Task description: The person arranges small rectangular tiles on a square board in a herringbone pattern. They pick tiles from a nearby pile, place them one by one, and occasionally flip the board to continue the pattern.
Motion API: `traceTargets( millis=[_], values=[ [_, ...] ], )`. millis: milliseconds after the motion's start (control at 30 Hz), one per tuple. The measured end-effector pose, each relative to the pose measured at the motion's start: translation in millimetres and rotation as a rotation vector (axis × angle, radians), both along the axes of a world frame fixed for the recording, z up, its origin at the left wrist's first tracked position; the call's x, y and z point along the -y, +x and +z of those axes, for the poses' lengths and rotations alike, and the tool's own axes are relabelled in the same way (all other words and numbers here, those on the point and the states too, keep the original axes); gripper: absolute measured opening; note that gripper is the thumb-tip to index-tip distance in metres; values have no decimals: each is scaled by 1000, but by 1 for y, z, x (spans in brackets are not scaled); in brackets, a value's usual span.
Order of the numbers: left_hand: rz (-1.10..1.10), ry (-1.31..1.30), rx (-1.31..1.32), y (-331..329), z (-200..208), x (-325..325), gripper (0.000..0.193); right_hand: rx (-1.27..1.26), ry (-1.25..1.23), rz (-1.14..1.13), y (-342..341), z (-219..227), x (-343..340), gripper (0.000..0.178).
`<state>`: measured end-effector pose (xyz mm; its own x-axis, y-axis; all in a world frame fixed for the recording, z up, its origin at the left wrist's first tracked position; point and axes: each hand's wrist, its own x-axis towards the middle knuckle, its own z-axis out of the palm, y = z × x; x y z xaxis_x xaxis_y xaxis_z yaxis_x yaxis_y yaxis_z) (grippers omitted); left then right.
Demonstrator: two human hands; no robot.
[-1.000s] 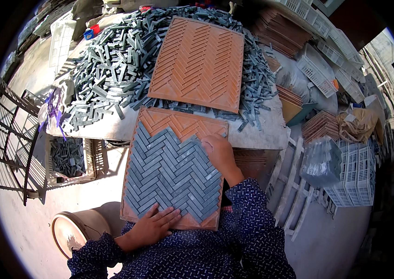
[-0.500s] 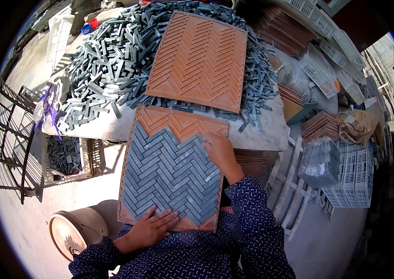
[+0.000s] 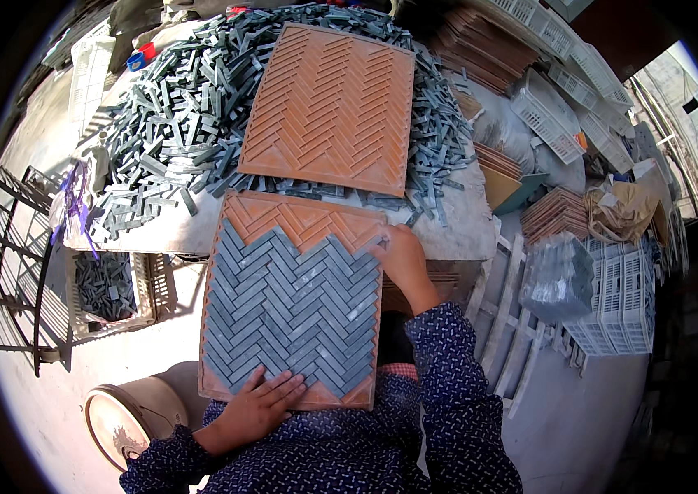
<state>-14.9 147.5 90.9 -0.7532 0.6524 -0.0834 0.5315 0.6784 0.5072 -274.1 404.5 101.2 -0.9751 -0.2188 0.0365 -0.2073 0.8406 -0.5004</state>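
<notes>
Left grip (image 3: 254, 413) is laid open and flat on the near end of the orange tray (image 3: 303, 235); right grip (image 3: 402, 259) is curled at its far right corner, whether closed on anything cannot be told. Most of it is judged filled with grey tiles (image 3: 291, 305); only a zigzag band at the far end is left bare. Tiles are set in tight herringbone, some smudged whitish. Tray is held at the near edge of the counter (image 3: 466, 239).

Over the counter (image 3: 457, 229), one bare mould (image 3: 328, 107); at its near side, one part-filled mould (image 3: 283, 218), two hands (image 3: 256, 410), one bucket (image 3: 159, 403).
</notes>
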Motion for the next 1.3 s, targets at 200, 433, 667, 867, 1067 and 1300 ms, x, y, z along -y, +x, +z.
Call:
traceTargets(
  millis=[200, 433, 667, 867, 1067, 1300],
  values=[
    [-2, -6, -14, 0, -1, -1, 56, 81, -502, -14, -12, -22, -15, 30],
    [7, -1, -11, 0, 0, -3, 59, 420, -1055, -246, 78, 25, -50, 14],
    [8, 2, 16, 0, 0, -3, 61, 665, -864, -104, 209, 7, -55, 16],
    [23, 8, 23, 0, -1, -3, 65, 587, -880, -265, 223, -10, -44, 14],
    [37, 14, -7, 1, -3, -2, 66, 183, -463, -167, 231, -14, -22, 21],
    [26, 1, 0, 1, -3, -3, 67, 79, -347, -132, 246, -15, -14, 33]
  ],
)
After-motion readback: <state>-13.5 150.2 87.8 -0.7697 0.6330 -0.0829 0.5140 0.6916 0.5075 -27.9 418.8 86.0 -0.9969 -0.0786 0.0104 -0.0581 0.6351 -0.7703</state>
